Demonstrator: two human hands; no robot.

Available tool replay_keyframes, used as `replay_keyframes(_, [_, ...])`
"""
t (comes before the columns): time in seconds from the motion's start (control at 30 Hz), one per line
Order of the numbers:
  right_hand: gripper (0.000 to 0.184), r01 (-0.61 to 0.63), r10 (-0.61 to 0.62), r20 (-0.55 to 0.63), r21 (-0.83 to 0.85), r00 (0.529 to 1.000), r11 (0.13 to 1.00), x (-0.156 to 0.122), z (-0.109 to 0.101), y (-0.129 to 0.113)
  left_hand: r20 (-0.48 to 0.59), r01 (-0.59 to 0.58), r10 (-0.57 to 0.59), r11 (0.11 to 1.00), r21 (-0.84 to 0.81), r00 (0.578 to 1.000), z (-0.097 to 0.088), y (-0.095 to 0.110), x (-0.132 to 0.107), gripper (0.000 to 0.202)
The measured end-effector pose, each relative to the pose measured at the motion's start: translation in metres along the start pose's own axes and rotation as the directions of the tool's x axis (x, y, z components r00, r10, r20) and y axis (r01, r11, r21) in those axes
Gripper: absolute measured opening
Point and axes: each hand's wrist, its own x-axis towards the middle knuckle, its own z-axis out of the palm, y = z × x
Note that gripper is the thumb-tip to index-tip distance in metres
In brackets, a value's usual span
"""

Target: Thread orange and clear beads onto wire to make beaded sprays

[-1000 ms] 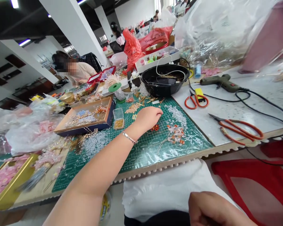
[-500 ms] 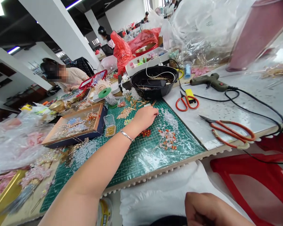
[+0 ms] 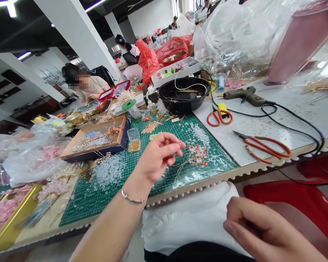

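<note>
My left hand (image 3: 162, 154), with a thin bracelet at the wrist, hovers over the green cutting mat (image 3: 155, 191). Its thumb and forefinger come together in a pinch; anything between the tips is too small to make out. Just right of those fingertips lies a cluster of clear and orange beads (image 3: 198, 154), with thin wires trailing toward the mat's front edge. Clear beads (image 3: 199, 135) are scattered behind it. Low on the right, my right hand (image 3: 258, 223) is curled closed above my lap, and its palm side is hidden.
Orange-handled pliers (image 3: 268, 145), small scissors (image 3: 220, 116) and a glue gun (image 3: 244, 95) with a looping cable lie on the right. A black bowl (image 3: 183, 103) stands behind the mat. Left are an open box (image 3: 98, 140) and pale beads (image 3: 109, 169). Another person (image 3: 94, 85) sits across.
My left hand has lifted from the beads at the back of the mat and come nearer to me, its fingers turned inward. My right hand has risen slightly into view.
</note>
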Motion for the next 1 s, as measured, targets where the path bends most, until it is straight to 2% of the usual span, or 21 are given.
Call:
replay_keyframes(0.07, [0.035, 0.058, -0.056, -0.134, 0.014, 0.989, 0.998, 0.004, -0.002, -0.017, 0.043, 0.129, -0.122, 0.908, -0.398, 0.992, 0.012, 0.002, -0.037, 0.018])
replay_keyframes(0.1, [0.036, 0.092, -0.085, -0.196, 0.026, 0.977, 0.995, 0.006, -0.001, -0.026, 0.062, 0.169, -0.16, 0.842, -0.513, 0.985, 0.018, 0.002, -0.053, 0.018])
replay_keyframes(0.2, [0.033, 0.167, -0.149, -0.271, 0.045, 0.951, 0.985, 0.01, 0.007, -0.05, 0.071, 0.214, -0.218, 0.755, -0.62, 0.973, 0.035, -0.002, -0.092, 0.015])
replay_keyframes(0.33, [0.029, 0.198, -0.172, -0.284, 0.062, 0.943, 0.978, 0.007, 0.02, -0.069, 0.022, 0.189, -0.22, 0.781, -0.595, 0.975, 0.044, -0.006, -0.122, 0.017])
replay_keyframes(0.5, [0.033, 0.176, -0.158, -0.25, 0.053, 0.955, 0.983, 0.0, 0.025, -0.08, -0.058, 0.098, -0.145, 0.865, -0.492, 0.988, 0.042, -0.004, -0.14, 0.026])
replay_keyframes(0.7, [0.03, 0.203, -0.21, -0.263, -0.054, 0.942, 0.978, -0.007, 0.029, -0.083, -0.118, -0.051, 0.01, 0.935, -0.35, 0.993, 0.039, -0.004, -0.148, 0.022])
replay_keyframes(0.87, [0.028, 0.221, -0.247, -0.265, -0.123, 0.932, 0.968, -0.008, 0.031, -0.081, -0.151, -0.057, 0.015, 0.959, -0.276, 0.988, 0.038, -0.002, -0.15, 0.022])
replay_keyframes(1.0, [0.028, 0.231, -0.253, -0.253, -0.113, 0.934, 0.966, -0.007, 0.032, -0.083, -0.144, -0.049, 0.01, 0.963, -0.264, 0.989, 0.038, -0.001, -0.15, 0.021])
